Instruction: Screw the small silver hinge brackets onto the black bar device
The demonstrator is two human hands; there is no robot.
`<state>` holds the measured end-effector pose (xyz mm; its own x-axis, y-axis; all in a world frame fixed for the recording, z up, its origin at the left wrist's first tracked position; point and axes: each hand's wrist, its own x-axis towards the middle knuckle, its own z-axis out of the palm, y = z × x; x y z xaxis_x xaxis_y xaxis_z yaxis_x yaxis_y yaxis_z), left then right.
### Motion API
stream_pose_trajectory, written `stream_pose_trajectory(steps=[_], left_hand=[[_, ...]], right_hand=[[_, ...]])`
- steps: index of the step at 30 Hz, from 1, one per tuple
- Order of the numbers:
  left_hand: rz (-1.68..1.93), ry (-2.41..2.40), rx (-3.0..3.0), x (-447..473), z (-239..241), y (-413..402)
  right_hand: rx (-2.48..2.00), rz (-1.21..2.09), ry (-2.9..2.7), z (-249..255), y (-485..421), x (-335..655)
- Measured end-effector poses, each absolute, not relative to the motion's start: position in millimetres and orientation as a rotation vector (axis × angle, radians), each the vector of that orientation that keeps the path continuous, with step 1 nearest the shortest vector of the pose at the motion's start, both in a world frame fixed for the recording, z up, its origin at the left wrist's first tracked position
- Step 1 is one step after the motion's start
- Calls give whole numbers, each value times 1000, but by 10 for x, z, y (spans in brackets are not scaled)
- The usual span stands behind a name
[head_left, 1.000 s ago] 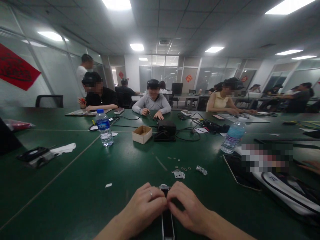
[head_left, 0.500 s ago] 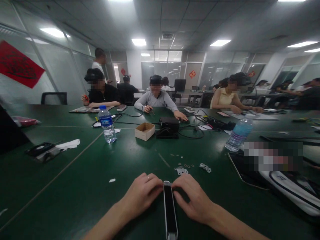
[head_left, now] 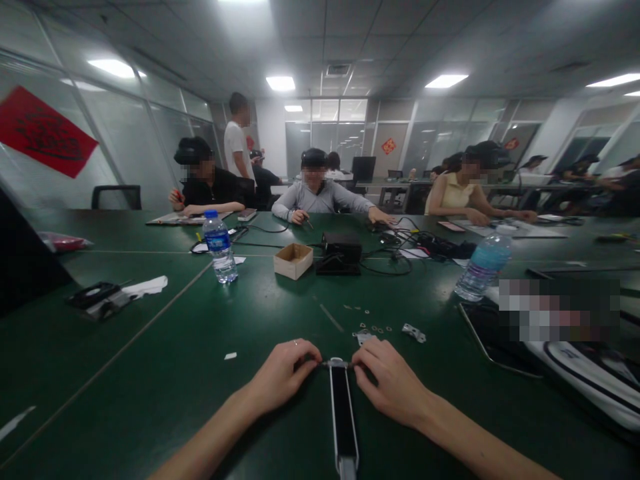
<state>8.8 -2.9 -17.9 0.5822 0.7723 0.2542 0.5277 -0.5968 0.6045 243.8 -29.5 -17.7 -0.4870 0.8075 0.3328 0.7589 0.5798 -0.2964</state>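
A long, narrow bar [head_left: 343,410] with a black face and silver edges lies on the green table, pointing away from me. At its far end, my left hand [head_left: 285,373] is on the left side with thumb and fingertips pinched together. My right hand [head_left: 387,380] pinches at the opposite side of that same end. Small thin bits show between my fingertips and the bar, too small to name. Just beyond my right hand is a metal bracket [head_left: 364,339], partly hidden by the fingers. A second metal bracket [head_left: 414,333] lies to its right, near several small rings [head_left: 381,329].
An open cardboard box [head_left: 293,261] stands beside a black device [head_left: 339,253] with cables. Water bottles stand left [head_left: 221,248] and right [head_left: 483,263]. A dark tablet-like slab [head_left: 495,343] and a white-and-black bag [head_left: 590,380] lie at right. People sit across the table.
My hands have drawn slightly apart, away from the bar's far end, so small bits now show at both sides. The view has shifted a little. A standing person behind has moved right.
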Motion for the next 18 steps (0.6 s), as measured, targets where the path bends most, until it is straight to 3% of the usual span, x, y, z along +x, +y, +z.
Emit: stream_pose_trajectory(steps=[18], left_hand=[[648,1146,2340,161,-204,-78]], right_hand=[[-1162,174,-2373,-185,-277,2456]])
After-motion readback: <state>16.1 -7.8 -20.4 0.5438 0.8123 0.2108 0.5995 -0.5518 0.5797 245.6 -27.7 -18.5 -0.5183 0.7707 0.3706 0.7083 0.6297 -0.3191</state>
